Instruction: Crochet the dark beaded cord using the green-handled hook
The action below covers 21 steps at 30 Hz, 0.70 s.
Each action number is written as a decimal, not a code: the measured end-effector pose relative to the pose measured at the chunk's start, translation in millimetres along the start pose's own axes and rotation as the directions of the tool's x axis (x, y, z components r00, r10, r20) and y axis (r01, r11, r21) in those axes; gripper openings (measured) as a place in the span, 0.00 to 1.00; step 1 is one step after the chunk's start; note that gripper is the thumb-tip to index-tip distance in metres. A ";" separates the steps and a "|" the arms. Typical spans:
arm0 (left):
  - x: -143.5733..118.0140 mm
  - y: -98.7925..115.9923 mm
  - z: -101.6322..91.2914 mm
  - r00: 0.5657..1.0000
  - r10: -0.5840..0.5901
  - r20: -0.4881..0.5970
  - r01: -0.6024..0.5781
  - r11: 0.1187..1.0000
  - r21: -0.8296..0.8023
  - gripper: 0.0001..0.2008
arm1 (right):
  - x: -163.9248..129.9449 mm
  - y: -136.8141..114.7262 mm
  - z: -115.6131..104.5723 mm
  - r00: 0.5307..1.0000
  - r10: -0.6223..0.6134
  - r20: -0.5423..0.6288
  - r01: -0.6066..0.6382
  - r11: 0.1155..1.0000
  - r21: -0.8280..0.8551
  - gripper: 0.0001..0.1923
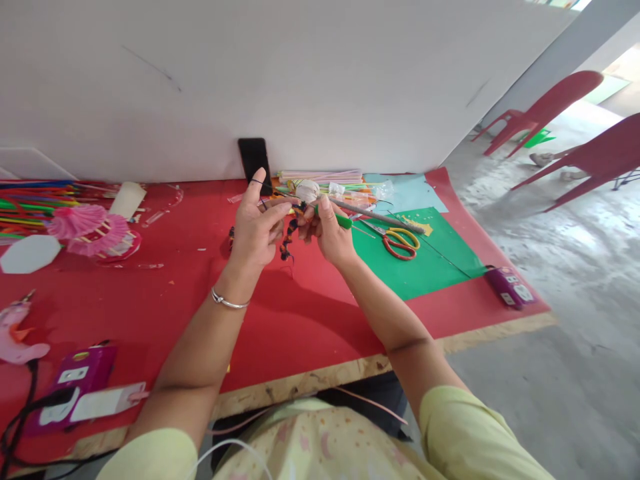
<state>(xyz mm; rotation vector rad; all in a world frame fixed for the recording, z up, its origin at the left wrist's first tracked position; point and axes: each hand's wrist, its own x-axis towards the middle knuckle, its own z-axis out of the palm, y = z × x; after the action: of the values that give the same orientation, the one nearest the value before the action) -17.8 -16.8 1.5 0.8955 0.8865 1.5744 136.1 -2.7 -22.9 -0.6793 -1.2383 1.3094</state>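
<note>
Over the red table covering, my left hand (251, 235) pinches a narrow crocheted strip (287, 240) of dark and orange yarn, which dangles in a curl between my hands. Its index finger points up with a dark strand (263, 184) looped around it. My right hand (334, 235) is closed around a green-handled crochet hook (344, 221), whose working end meets the strip near my left fingertips. The exact loop at the hook's tip is too small to make out. A ball of whitish yarn (307, 191) lies just beyond my hands.
Yellow-and-red scissors (400, 244) lie on a green sheet (425, 267) at right. A phone (255, 163) leans against the wall. Pink paper craft (100, 230), a glue gun (17, 330) and a purple power strip (83, 373) sit left; another purple box (509, 287) is near the right edge.
</note>
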 end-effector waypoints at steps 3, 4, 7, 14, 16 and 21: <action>1.3 3.0 -1.7 0.996 -0.074 0.042 0.075 0.997 -0.020 0.50 | 2.1 1.7 -0.9 0.999 0.040 -0.006 -0.039 0.999 0.019 0.34; 1.6 3.3 -1.8 0.992 -0.109 0.064 0.111 0.993 -0.029 0.51 | 2.3 2.1 -0.9 0.999 0.051 -0.010 -0.051 0.999 0.015 0.34; 1.4 1.2 -0.2 0.985 -0.147 0.090 0.152 0.987 -0.046 0.56 | 0.4 2.7 0.2 0.999 0.033 -0.029 -0.034 0.999 -0.031 0.34; 0.6 -3.1 1.1 0.999 -0.042 0.021 0.042 0.999 -0.034 0.59 | -3.6 5.2 1.9 0.997 -0.076 -0.029 0.076 0.997 -0.006 0.31; 2.7 0.3 -3.7 0.989 -0.126 0.078 0.128 0.991 -0.024 0.56 | 1.5 6.2 -1.9 0.999 0.039 0.003 -0.039 0.998 0.049 0.33; 7.9 7.2 -15.8 0.929 -0.291 0.230 0.290 0.956 0.038 0.54 | 18.0 7.7 -21.0 0.893 0.396 0.214 -0.426 0.897 0.117 0.38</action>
<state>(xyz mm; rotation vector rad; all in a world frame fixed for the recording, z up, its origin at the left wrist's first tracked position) -36.1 -11.5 1.8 0.8862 0.8114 1.1861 149.7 21.4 -30.7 -0.7421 -1.1540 1.8421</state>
